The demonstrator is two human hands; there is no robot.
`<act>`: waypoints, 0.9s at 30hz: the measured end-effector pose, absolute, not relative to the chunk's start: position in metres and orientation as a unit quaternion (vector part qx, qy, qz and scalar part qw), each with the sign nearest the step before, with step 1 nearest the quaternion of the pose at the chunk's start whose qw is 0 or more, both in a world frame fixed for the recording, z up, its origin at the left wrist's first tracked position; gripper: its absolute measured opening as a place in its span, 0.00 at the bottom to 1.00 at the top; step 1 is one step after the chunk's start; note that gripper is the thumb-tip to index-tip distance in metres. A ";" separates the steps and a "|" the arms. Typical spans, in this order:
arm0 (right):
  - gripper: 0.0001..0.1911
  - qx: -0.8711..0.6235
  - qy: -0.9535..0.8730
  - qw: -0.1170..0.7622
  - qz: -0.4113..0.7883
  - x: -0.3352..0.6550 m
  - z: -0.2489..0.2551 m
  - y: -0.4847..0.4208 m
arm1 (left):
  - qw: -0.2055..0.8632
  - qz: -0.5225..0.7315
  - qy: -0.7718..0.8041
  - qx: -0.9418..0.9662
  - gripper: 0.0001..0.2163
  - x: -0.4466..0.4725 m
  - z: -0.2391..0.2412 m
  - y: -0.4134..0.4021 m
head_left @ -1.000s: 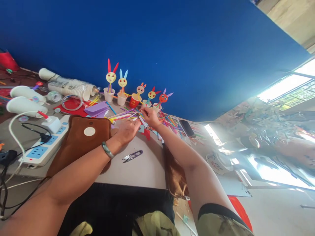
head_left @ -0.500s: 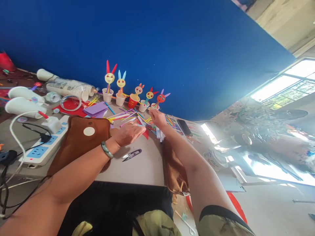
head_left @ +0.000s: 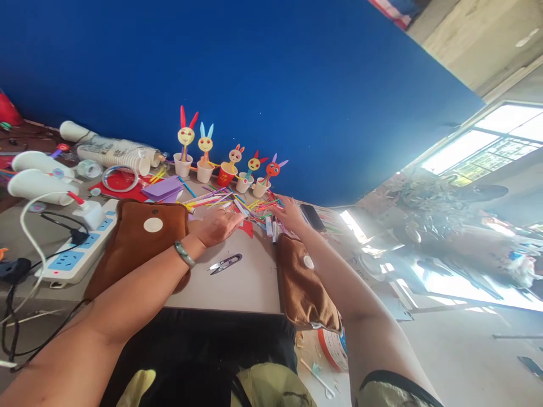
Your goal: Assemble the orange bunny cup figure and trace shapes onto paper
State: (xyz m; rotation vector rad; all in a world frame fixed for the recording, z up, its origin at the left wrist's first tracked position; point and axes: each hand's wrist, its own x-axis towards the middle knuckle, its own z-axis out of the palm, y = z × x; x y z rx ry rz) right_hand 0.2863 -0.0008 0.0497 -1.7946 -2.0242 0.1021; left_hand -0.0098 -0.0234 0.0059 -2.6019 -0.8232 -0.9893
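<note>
My left hand (head_left: 219,225) hovers above the table with its fingers curled together. Whatever they may hold is hidden. Beyond it lies a pile of coloured strips (head_left: 212,199). My right hand (head_left: 292,216) reaches over the right part of that pile, its fingers apart and seemingly empty. Just behind it stands a white cup (head_left: 261,187) bearing a red rabbit face (head_left: 272,169) with purple ears. More rabbit-faced figures in cups form a row to the left, among them one in a red cup (head_left: 227,175). Thread snips (head_left: 226,263) lie on the table in front of my left hand.
A brown pouch (head_left: 146,243) lies under my left forearm, another brown pouch (head_left: 303,282) beside my right. A power strip (head_left: 78,257) with cables is at left. Stacked paper cups (head_left: 112,158), purple paper (head_left: 163,188) and a phone (head_left: 313,217) lie farther back. A blue wall (head_left: 254,85) stands behind.
My right hand has come away from the rightmost cup, back and to the right over the strips, and its fingers have opened. My left hand stays about where it was.
</note>
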 end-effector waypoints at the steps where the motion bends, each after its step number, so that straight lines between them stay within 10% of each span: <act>1: 0.35 -0.666 -0.716 0.210 0.018 0.290 0.053 -0.003 | 0.123 -0.334 -0.283 -0.890 0.14 -0.010 0.006 -0.023; 19: 0.32 -0.663 -0.648 0.301 -0.222 0.283 0.073 -0.007 | 0.107 -0.282 -0.306 -0.903 0.10 -0.010 0.006 -0.023; 27: 0.26 -0.641 -0.706 0.190 -0.234 0.254 0.076 -0.085 | 0.076 -0.285 -0.322 -0.899 0.10 -0.009 0.010 -0.025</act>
